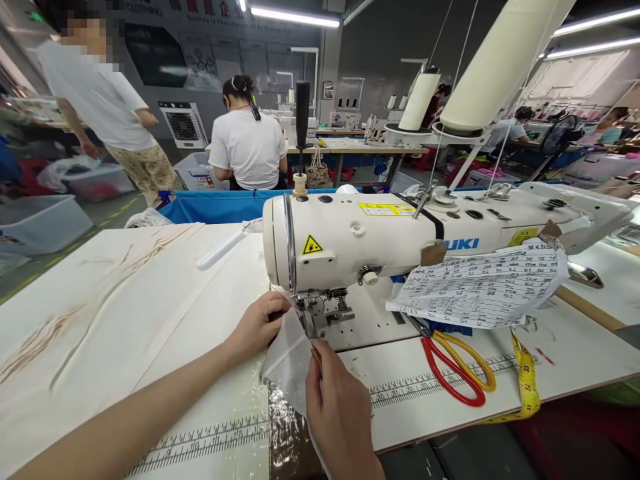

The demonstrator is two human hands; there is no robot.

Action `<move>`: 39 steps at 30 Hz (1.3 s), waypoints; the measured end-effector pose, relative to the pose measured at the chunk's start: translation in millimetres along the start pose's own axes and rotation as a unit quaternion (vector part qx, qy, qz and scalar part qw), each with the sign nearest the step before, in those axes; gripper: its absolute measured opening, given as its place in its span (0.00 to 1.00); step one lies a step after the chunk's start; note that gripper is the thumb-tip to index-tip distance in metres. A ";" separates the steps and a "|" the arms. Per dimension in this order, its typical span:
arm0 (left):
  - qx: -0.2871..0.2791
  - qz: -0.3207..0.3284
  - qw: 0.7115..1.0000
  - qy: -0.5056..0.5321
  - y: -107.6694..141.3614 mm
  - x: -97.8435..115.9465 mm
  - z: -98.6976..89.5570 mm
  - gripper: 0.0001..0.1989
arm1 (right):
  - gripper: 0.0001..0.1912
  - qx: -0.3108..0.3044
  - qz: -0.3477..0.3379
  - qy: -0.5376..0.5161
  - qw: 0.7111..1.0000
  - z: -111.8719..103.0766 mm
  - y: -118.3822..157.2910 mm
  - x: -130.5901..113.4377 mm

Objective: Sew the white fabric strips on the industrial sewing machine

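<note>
From where I stand, the white fabric (289, 360) sits at the needle end of the Juki sewing machine (350, 233), on the near side of the presser foot (311, 303). Its long axis runs from the foot back toward the person, drifting a little to the right, with the narrower end at the foot and the wider part hanging nearer the body.

The left hand (261, 323) has its fingers curled in, thumb and forefinger pinched on the fabric's upper left edge. The right hand (340, 400) is closed too, thumb against forefinger around a slim metal tool (313, 345) whose tip points up at the foot; I can't make out what kind it is.

Right of the hands, red-and-yellow-handled scissors (457, 367) and a yellow tape measure (527, 377) lie on the white surface (400, 417), beside a sheet of written figures (480, 283).

Behind the surface stretches a blue cloth trough (215, 208); its contents are hidden from me. Over on the floor to the left, one translucent plastic bin (43, 223) stands open, and farther back another bin (100, 181) shows something reddish inside, with a clear bag (67, 170) bunched over it.
</note>
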State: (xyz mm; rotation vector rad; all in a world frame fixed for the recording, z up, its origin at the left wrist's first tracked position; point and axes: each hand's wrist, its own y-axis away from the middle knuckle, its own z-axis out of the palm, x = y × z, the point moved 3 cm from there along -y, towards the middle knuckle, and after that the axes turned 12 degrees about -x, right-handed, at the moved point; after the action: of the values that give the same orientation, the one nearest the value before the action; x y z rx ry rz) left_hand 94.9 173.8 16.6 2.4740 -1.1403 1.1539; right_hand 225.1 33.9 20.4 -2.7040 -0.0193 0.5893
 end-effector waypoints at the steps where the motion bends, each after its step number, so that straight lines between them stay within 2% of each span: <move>1: 0.001 0.000 1.000 -0.002 -0.1 0.5 -0.2 0.12 | 0.24 -0.001 0.002 -0.002 1.000 -0.3 0.2 0.4; 16: 0.002 0.005 1.000 -0.017 0.1 5.6 -1.3 0.13 | 0.25 -0.018 0.002 -0.014 1.000 3.2 1.0 0.2; 29: -0.001 0.034 0.998 -0.044 -0.6 7.7 0.1 0.10 | 0.21 0.003 0.009 0.010 1.000 5.0 1.3 -2.1; 39: 0.004 -0.018 1.000 0.013 -2.6 -0.8 -0.9 0.11 | 0.20 0.005 0.018 0.014 1.000 11.3 2.7 0.2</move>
State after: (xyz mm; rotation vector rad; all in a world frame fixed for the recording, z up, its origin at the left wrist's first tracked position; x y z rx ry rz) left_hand 95.9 176.5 17.0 2.4671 -1.0824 1.1798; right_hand 220.5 35.4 9.8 -2.7071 0.0412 0.5594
